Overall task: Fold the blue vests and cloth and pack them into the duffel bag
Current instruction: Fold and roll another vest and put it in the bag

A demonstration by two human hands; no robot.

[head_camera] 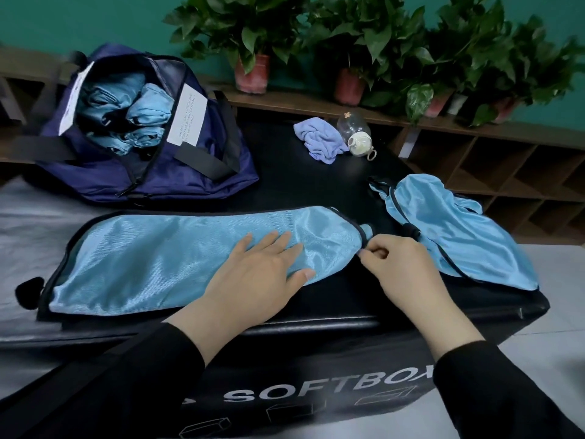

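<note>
A light-blue vest with black trim lies folded lengthwise in a long strip on the black surface. My left hand rests flat on its right part, fingers straight. My right hand pinches the vest's right end at the trim. A second blue vest lies crumpled to the right. The navy duffel bag stands open at the back left with several rolled blue vests inside. A lilac-blue cloth lies bunched at the back centre.
A clear bottle with a white cap lies beside the cloth. Potted plants line a wooden shelf behind. A black case printed SOFTBOX sits at the front edge. A small black item lies at the vest's left end.
</note>
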